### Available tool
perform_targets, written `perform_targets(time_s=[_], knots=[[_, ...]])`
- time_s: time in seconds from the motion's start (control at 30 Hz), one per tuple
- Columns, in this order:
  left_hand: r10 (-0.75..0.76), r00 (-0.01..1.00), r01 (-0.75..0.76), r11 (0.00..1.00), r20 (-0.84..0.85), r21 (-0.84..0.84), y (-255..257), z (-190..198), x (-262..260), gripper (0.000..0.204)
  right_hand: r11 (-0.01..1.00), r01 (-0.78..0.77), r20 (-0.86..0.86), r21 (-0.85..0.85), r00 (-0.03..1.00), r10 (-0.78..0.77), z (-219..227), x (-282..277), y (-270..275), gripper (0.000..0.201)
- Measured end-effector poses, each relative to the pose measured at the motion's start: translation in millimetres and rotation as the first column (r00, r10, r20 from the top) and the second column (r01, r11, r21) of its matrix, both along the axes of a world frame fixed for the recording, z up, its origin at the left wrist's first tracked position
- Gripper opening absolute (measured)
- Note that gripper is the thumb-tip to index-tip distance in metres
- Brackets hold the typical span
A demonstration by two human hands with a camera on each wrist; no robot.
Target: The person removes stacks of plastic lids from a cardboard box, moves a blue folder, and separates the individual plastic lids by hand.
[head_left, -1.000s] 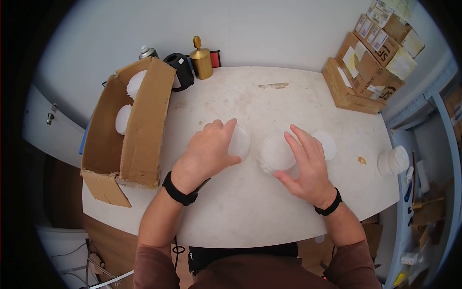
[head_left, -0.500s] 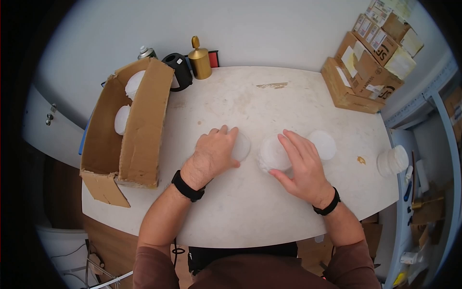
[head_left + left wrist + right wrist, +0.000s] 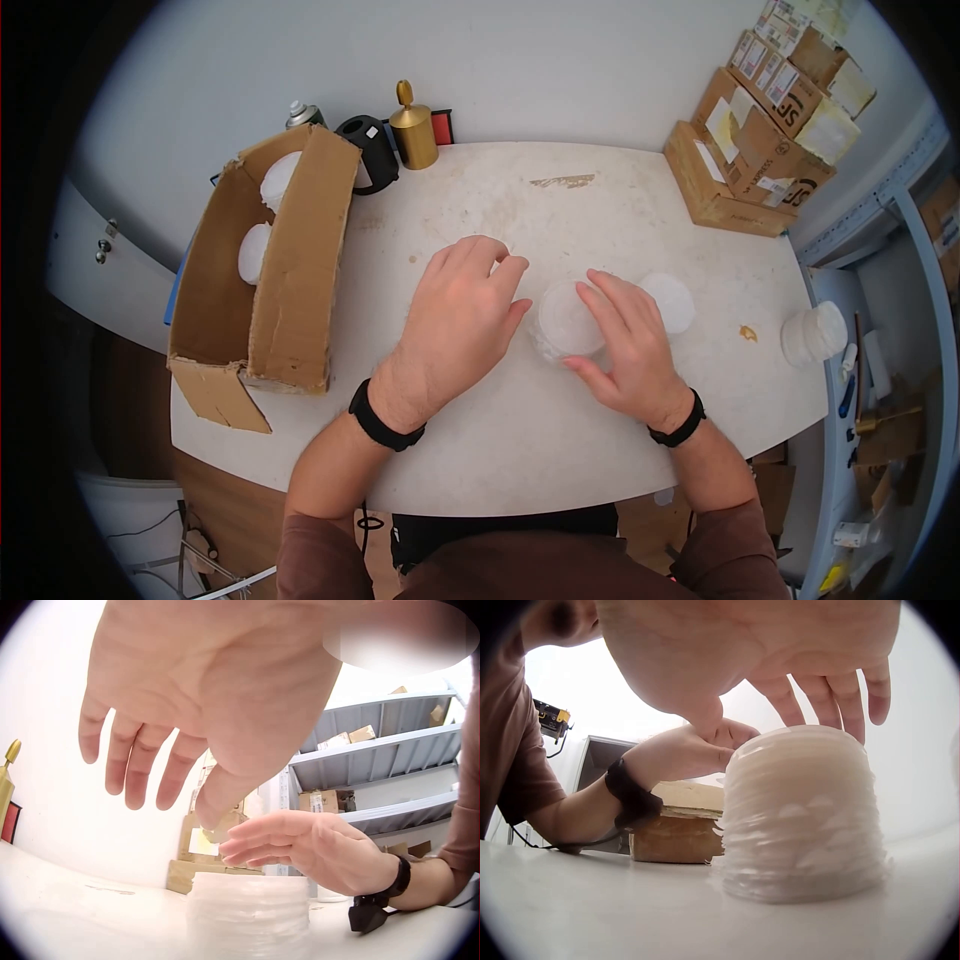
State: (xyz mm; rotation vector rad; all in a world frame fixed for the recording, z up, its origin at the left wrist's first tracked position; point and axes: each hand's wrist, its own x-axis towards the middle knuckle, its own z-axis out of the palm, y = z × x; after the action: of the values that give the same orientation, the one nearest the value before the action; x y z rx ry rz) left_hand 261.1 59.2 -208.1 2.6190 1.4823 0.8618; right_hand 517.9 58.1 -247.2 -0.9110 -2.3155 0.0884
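In the head view, a stack of translucent white round lids (image 3: 570,318) stands on the table. My right hand (image 3: 635,350) hovers at its right side, fingers spread and loosely bent; whether the fingertips touch it I cannot tell. The right wrist view shows the stack (image 3: 802,817) upright with uneven edges, the fingers partly behind its top rim. Left of the stack, my left hand (image 3: 460,325) is raised with loosely bent fingers. Nothing shows between the fingers of the left hand (image 3: 202,697) in the left wrist view. Another white disc (image 3: 668,303) lies right of the stack.
An open cardboard box (image 3: 300,270) with white round pieces stands at the left. Behind it are a black holder (image 3: 370,155) and a brass-coloured container (image 3: 415,138). Parcels (image 3: 745,165) fill the back right corner; a white jar-like stack (image 3: 815,333) stands at the right edge.
My left hand has risen and looks larger; the disc that showed beside it is out of sight. My right hand has moved slightly left over the stack, then stayed nearly still.
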Motion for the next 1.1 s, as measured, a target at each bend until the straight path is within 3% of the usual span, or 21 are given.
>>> perform_targets(time_s=[0.13,0.17,0.27,0.33,0.37,0.43,0.47,0.53,0.57,0.6,0.67,0.73,0.8,0.87,1.0,1.1], knots=[[-0.150,0.989,0.147,0.971,0.003,0.187,-18.4,20.5,9.5,0.041,1.000,-0.014,-0.019,0.027,1.000,0.014,-0.5,3.6,1.4,0.071],[-0.275,0.961,0.261,0.935,0.026,0.242,-27.5,24.1,14.3,0.040,0.999,-0.013,-0.027,0.034,1.000,0.014,-0.4,4.4,1.5,0.069],[-0.599,0.801,0.514,0.700,0.016,0.495,-46.2,43.4,34.0,0.029,0.999,-0.011,-0.043,0.045,0.999,0.013,-0.8,5.1,2.0,0.064],[-0.641,0.745,0.466,0.698,0.184,0.543,-57.8,46.8,46.2,0.023,0.999,-0.009,-0.052,0.047,0.999,0.011,-1.8,4.8,2.3,0.063],[-0.641,0.745,0.467,0.700,0.186,0.541,-58.1,44.2,46.5,0.023,0.999,-0.012,-0.057,0.050,0.998,0.015,-1.9,4.7,2.3,0.063],[-0.730,0.672,0.459,0.541,0.123,0.704,-57.9,38.2,46.7,0.096,0.999,-0.012,-0.062,0.051,0.998,0.015,-1.1,4.8,2.7,0.063],[-0.730,0.671,0.460,0.544,0.126,0.702,-61.4,38.7,42.6,0.096,0.998,-0.010,-0.058,0.057,0.998,0.013,-0.8,4.8,2.8,0.063],[-0.670,0.727,0.518,0.678,0.149,0.522,-75.8,42.3,24.2,0.046,0.998,-0.010,-0.056,0.057,0.998,0.013,-2.4,4.1,2.6,0.063],[-0.637,0.755,0.534,0.734,0.155,0.420,-82.0,42.0,20.0,0.033,0.998,-0.007,-0.054,0.057,0.998,0.010,-3.4,4.7,2.1,0.064],[-0.637,0.755,0.532,0.734,0.156,0.421,-85.3,40.1,21.6,0.033,0.998,-0.003,-0.051,0.064,0.999,0.007,-3.3,5.2,3.3,0.064],[-0.513,0.838,0.324,0.740,0.184,0.589,-90.1,36.3,28.6,0.024,0.998,0.000,-0.049,0.061,0.999,0.003,-2.7,5.8,3.1,0.064],[-0.515,0.845,0.328,0.715,0.148,0.618,-82.2,36.2,29.4,0.015,0.998,0.002,-0.054,0.061,0.999,0.001,-2.6,4.5,2.1,0.064],[-0.515,0.850,0.330,0.683,0.109,0.651,-72.8,38.8,32.9,0.016,0.998,0.005,-0.052,0.061,0.999,-0.001,-1.5,4.9,2.8,0.065],[-0.519,0.853,0.309,0.591,0.058,0.745,-67.1,42.4,38.6,0.027,0.998,0.005,-0.053,0.064,0.999,-0.002,-3.0,5.3,3.0,0.065],[-0.468,0.881,0.290,0.652,0.071,0.700,-71.8,41.8,39.1,0.030,0.998,0.011,-0.054,0.061,0.999,-0.008,-1.8,5.8,2.8,0.066],[-0.515,0.854,0.270,0.562,0.075,0.782,-63.3,34.9,41.5,0.031,0.998,0.016,-0.057,0.065,0.998,-0.012,-1.3,5.3,2.0,0.067]])
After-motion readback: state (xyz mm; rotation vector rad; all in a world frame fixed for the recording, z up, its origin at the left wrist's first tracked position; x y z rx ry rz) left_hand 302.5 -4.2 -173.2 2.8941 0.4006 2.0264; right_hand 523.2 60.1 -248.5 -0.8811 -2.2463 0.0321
